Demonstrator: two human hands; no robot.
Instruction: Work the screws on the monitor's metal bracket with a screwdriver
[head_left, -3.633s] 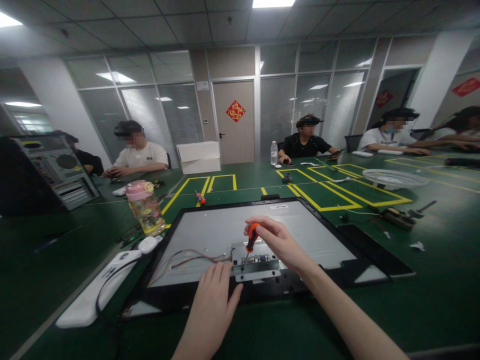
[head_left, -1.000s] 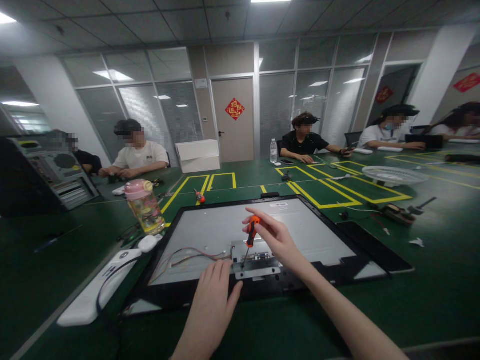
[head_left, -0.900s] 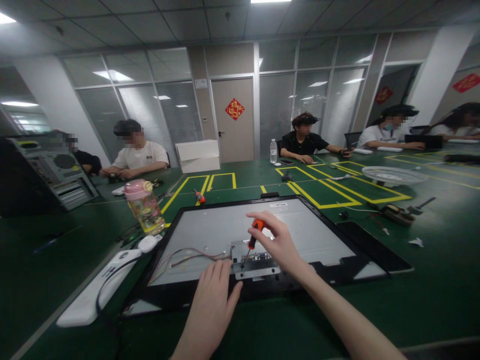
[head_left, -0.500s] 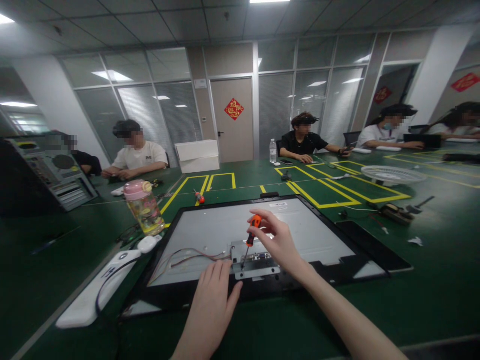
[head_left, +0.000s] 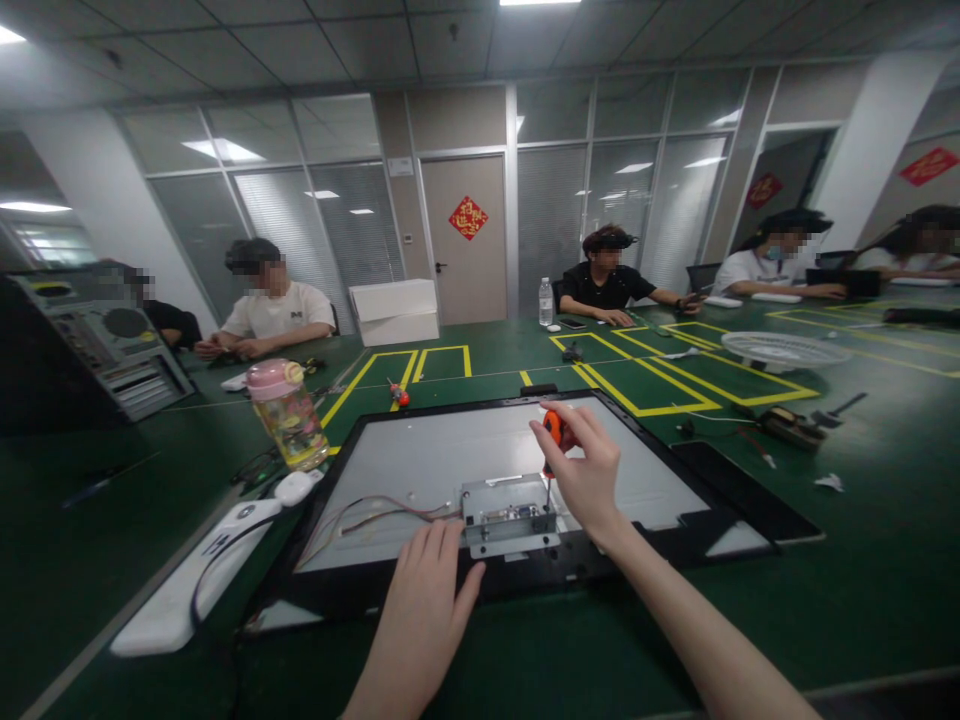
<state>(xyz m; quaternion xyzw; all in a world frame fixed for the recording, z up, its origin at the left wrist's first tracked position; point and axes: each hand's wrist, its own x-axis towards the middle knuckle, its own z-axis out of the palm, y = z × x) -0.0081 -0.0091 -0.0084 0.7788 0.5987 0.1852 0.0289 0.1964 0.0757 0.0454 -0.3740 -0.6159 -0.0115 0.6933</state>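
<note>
My right hand (head_left: 589, 465) grips an orange and black screwdriver (head_left: 553, 430), its shaft pointing down at the right end of a metal bracket box (head_left: 506, 490) with ports along its front. The box sits on the grey back of a flat display panel (head_left: 435, 440) with a black frame. Whether the tip touches a screw is too small to tell. My left hand (head_left: 431, 575) lies with its fingers stretched out at the box's left end, thumb apart, over the black lower frame. Thin wires (head_left: 375, 512) run left from the box across the panel.
Left of the panel are a white power strip (head_left: 191, 580), a pink-lidded bottle (head_left: 287, 415) and a computer case (head_left: 94, 345). A black phone-like slab (head_left: 750, 490) lies right of it. Several people sit across the green table (head_left: 892, 560), near a white box (head_left: 395, 312).
My right hand has moved to the right with the screwdriver, from the left part of the metal box to its right end. My left hand stays in place.
</note>
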